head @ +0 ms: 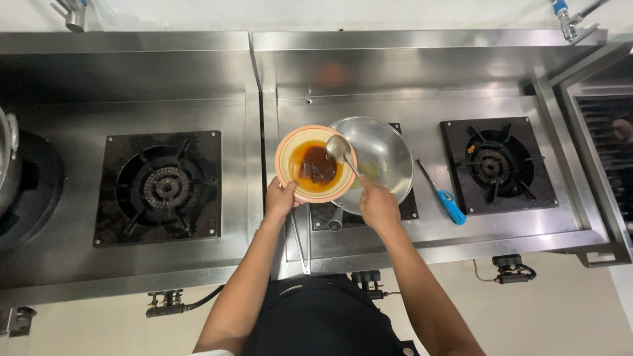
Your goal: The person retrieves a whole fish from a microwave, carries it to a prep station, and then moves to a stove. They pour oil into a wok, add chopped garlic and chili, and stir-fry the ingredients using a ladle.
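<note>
Sauce fills the bowl (315, 163), held over the wok (381, 161) rim; left hand (281, 200) clamps its near edge, right hand (378, 206) closes round the ladle (343, 153). Probably ceramic: heavy, slippery, spill-prone, best gripped by the rim.

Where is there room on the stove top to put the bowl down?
Bare steel lies between the left burner and the bowl, and behind the wok. It is crowded by the wok, where the lighter lies beside the right burner.

Shiny steel wok (386, 155), glossy metal ladle (338, 148), brushed steel counter (422, 105)
</note>
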